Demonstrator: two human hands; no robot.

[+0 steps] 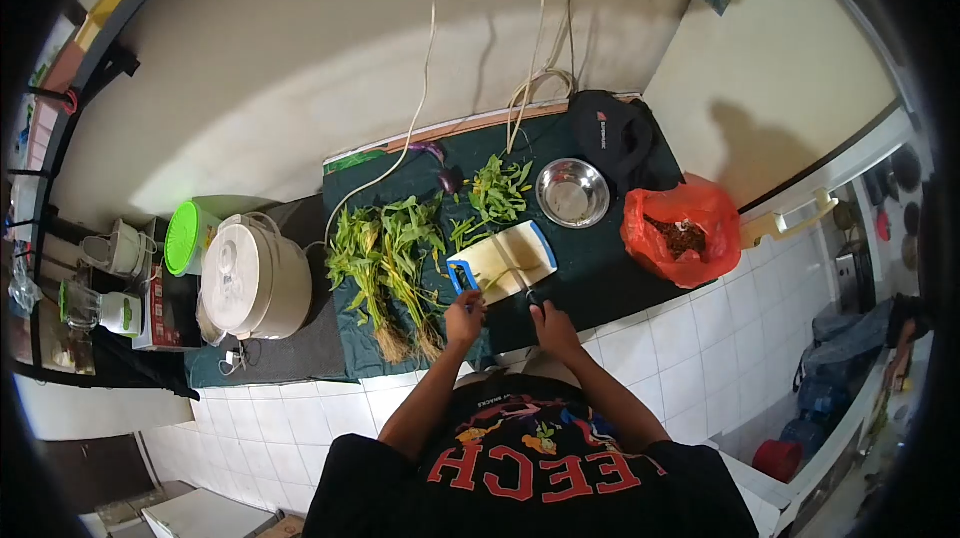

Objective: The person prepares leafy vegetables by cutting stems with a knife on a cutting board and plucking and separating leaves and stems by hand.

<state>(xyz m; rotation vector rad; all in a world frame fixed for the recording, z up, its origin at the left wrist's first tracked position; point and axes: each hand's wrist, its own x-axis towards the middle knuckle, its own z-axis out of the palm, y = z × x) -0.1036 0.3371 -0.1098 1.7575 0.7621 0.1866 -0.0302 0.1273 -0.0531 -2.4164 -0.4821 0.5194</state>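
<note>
My right hand (553,326) is closed around the dark handle of a knife (519,279), its blade lying over the cutting board. The cutting board (530,241) is pale with a blue rim and tilts slightly on the table. At the board's lower left corner, my left hand (465,319) is pinched closed on what looks like a thin green stem (493,283). Chopped greens (499,190) lie in a pile behind the board. Two bunches of leafy greens with roots (385,263) rest to the left.
A steel bowl (572,193) stands right of the board, with a red plastic bag (650,228) beyond it. A black cap (610,138) and a purple eggplant (450,180) sit at the back. A white rice cooker (250,278) is at the left. Cables (428,68) hang down the wall.
</note>
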